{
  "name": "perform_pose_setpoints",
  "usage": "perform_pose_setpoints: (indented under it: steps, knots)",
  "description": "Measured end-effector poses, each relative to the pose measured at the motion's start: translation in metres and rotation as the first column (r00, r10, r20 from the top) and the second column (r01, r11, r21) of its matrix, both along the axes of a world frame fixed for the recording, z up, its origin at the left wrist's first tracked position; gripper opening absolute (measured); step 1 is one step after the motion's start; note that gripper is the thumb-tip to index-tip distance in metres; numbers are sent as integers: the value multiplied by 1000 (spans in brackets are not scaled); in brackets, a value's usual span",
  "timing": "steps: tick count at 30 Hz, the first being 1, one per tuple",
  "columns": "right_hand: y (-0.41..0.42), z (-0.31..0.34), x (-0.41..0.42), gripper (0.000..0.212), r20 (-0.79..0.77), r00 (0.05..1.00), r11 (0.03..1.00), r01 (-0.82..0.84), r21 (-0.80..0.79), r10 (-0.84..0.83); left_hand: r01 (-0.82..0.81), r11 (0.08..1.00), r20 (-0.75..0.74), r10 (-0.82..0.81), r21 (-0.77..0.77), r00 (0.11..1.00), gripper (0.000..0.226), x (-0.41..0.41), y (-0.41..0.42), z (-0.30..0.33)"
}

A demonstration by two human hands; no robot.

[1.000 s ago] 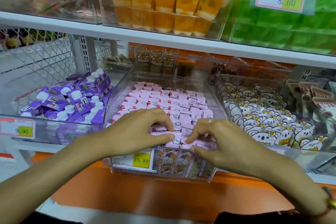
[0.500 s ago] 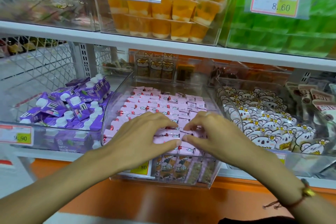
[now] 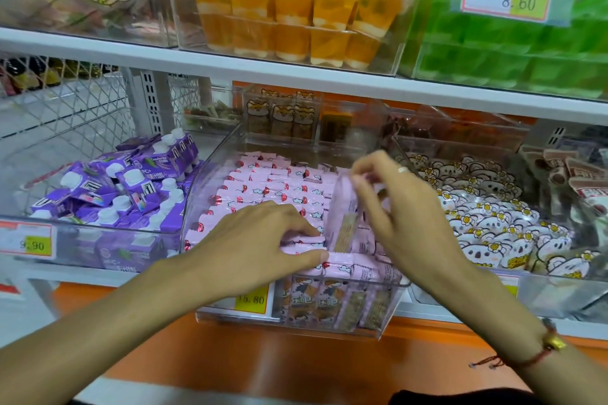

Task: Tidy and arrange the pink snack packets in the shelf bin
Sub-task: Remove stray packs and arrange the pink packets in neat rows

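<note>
Rows of pink snack packets (image 3: 269, 189) fill a clear plastic bin (image 3: 210, 174) on the middle shelf. My left hand (image 3: 253, 240) lies over the packets at the bin's front left, its thumb and fingertips pinching the ends of the front packets. My right hand (image 3: 404, 207) is raised over the right side of the bin and holds a pink packet (image 3: 343, 220) standing on edge, fingers curled round its top. The hands hide the packets beneath them.
A bin of purple cartons (image 3: 131, 187) stands to the left, a bin of white bear-print packets (image 3: 487, 217) to the right. Price tags (image 3: 251, 299) hang on the bin fronts. The shelf above (image 3: 296, 76) carries orange jelly cups (image 3: 296, 20) and green packs (image 3: 513, 43).
My right hand has risen from the front packets and lifted one pink packet onto its edge. My left hand stays on the front left packets.
</note>
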State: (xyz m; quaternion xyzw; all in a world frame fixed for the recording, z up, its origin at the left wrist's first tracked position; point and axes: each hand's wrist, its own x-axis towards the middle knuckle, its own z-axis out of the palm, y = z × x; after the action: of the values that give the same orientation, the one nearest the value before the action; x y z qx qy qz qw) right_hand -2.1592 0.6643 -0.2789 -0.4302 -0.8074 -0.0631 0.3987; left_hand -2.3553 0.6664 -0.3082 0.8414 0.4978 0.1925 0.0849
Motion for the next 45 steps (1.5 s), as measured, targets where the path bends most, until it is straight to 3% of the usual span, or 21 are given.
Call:
perform_pose_setpoints:
  steps: [2, 4, 8, 11, 17, 21, 23, 25, 26, 28, 34, 36, 38, 41, 45]
  knots:
    - [-1, 8, 2, 5, -198, 980, 988, -1, 156, 32, 7, 1000, 9, -7, 15, 1000, 49, 0, -2, 0]
    - [-2, 11, 8, 5, -384, 922, 982, 35, 187, 40, 4, 999, 65, -7, 46, 998, 48, -1, -4, 1]
    - [-2, 8, 13, 12, -716, 695, 983, -85, -161, -57, 31, 993, 340, -69, 116, 938, 37, -4, -7, 2]
    - [-3, 3, 8, 14, -818, 554, 900, -262, -348, -155, 173, 975, 396, -215, 139, 893, 55, -3, -11, 4]
    - [-7, 2, 7, 13, -827, 534, 840, -358, -408, -174, 200, 917, 427, -343, 345, 837, 52, 0, -10, 9]
    - [-8, 1, 3, 14, -784, 585, 786, -377, -491, -209, 252, 850, 321, -425, 462, 846, 47, 0, -14, 14]
    - [-7, 0, 2, 18, -731, 645, 769, -345, -538, -222, 264, 869, 390, -435, 419, 812, 34, 4, -16, 15]
    - [-5, 1, 3, 24, -650, 731, 810, -243, -534, -209, 206, 939, 615, -337, 276, 713, 19, 8, -17, 17]
    - [-6, 1, 4, 26, -612, 768, 845, -188, -500, -192, 167, 965, 707, -261, 201, 658, 11, 9, -15, 17]
    - [-10, 3, 2, 27, -566, 817, 905, -153, -396, -110, 77, 987, 761, -158, 142, 629, 7, 9, -10, 17]
    - [-23, 4, -16, 43, -268, 951, 954, -215, -211, 155, -32, 991, 671, -62, 126, 739, 32, 9, -2, 9]
    - [-23, 5, -19, 34, -230, 953, 960, -237, -150, 199, -28, 993, 648, -55, 117, 760, 37, 11, -2, 6]
    - [-21, 6, -18, 23, -295, 932, 961, -252, -113, 210, -21, 996, 613, -37, 87, 790, 43, 11, -2, 4]
    - [-13, 7, -6, 21, -440, 889, 987, -157, -33, 127, -8, 1000, 425, -5, 30, 905, 59, 4, -3, -4]
    - [-8, 4, 6, 26, -496, 868, 995, -55, -79, 9, 0, 1000, 182, -3, 16, 983, 32, -4, -3, -5]
